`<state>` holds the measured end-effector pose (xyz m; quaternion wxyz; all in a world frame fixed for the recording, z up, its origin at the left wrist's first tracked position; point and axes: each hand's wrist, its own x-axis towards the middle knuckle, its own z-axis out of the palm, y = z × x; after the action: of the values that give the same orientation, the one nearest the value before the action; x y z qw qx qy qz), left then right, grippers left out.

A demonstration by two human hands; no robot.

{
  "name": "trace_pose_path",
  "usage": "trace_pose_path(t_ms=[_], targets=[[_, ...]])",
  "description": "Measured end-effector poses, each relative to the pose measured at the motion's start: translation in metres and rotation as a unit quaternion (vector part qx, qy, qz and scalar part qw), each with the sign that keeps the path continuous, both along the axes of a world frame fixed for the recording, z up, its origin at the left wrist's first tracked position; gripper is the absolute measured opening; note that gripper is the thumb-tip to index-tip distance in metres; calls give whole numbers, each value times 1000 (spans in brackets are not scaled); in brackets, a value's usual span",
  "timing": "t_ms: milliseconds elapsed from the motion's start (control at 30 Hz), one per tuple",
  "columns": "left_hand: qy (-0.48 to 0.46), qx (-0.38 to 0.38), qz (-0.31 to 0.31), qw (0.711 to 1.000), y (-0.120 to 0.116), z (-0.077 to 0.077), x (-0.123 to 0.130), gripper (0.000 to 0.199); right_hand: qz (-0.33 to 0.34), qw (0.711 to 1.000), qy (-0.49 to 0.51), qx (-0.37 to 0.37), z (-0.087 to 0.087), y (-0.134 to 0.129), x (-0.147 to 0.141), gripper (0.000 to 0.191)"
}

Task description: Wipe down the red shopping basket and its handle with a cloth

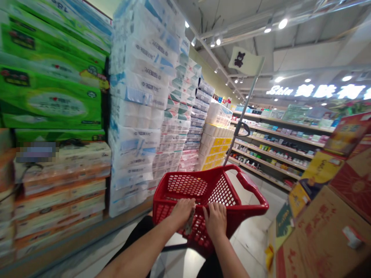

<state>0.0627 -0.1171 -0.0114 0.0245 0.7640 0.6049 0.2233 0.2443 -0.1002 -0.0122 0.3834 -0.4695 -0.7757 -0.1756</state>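
A red plastic shopping cart (252, 208) with perforated basket walls stands right before me, and no goods show inside it. My left hand (183, 213) is closed over the cart's near rim, with something small and pale, hard to make out, beneath its fingers. Beside it on the right, my right hand (216, 218) rests with its fingers curled over the same rim. A metal pole (246, 104) rises behind the basket and bears a pale flag (245, 61) with a dark bear on it.
Tall stacks of white tissue packs (136, 116) and green packs (52, 88) line the left side. Cardboard boxes (324, 227) are piled at the right. Shelves of small goods (272, 154) stand farther back. Pale floor tiles (249, 239) lie between cart and boxes.
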Motion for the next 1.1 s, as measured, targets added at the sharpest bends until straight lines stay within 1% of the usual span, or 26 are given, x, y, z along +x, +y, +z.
trace_pose_path(t_ms=[67, 133, 200, 267, 333, 367, 400, 433, 467, 533, 567, 633, 700, 767, 833, 867, 967, 1033, 1100], targets=[[-64, -8, -25, 998, 1, 8, 15, 48, 47, 996, 64, -32, -6, -3, -12, 32], [-116, -7, -46, 992, 3, 15, 27, 55, 93, 980, 156, -81, -11, -6, -23, 40], [-125, 3, -75, 989, 4, 19, 36, 58, 123, 944, 270, -143, -12, -7, -33, 48], [-95, 17, -114, 989, 3, 21, 42, 63, 138, 892, 382, -200, -9, -7, -38, 53], [-57, 17, -141, 988, 2, 22, 44, 72, 152, 844, 458, -236, -2, -6, -39, 55], [-45, 12, -146, 988, 1, 22, 44, 76, 160, 828, 477, -248, 2, -4, -37, 54], [-38, 7, -148, 988, 0, 22, 42, 77, 167, 819, 485, -258, 6, -3, -33, 53], [-32, 4, -149, 988, -1, 22, 40, 77, 166, 817, 484, -265, 11, -1, -28, 52], [-23, 5, -149, 989, -1, 22, 36, 75, 155, 821, 480, -266, 16, 1, -20, 50], [9, 22, -131, 991, -1, 20, 24, 65, 114, 843, 466, -244, 30, 6, -2, 47], [29, 32, -107, 993, -1, 18, 16, 58, 89, 857, 459, -216, 37, 8, 9, 46], [67, 38, -34, 996, 1, 11, -1, 47, 53, 882, 445, -143, 53, 12, 28, 46], [86, 12, 29, 996, 2, 2, -18, 41, 37, 900, 430, -65, 68, 15, 44, 49], [93, 15, 43, 995, 2, -6, -29, 36, 30, 914, 406, 3, 76, 18, 54, 54], [95, 19, 40, 994, 1, -11, -34, 32, 23, 929, 365, 50, 75, 21, 61, 54], [96, 18, 36, 995, 0, -12, -35, 31, 24, 941, 333, 60, 71, 23, 64, 50], [98, 6, 22, 995, -2, -11, -36, 32, 45, 983, 172, 40, 51, 27, 74, 35], [97, 2, 13, 995, -3, -10, -36, 34, 58, 995, 81, 17, 38, 27, 80, 34], [95, 3, 11, 995, -3, -10, -37, 35, 47, 998, 32, 16, 29, 24, 82, 32]])
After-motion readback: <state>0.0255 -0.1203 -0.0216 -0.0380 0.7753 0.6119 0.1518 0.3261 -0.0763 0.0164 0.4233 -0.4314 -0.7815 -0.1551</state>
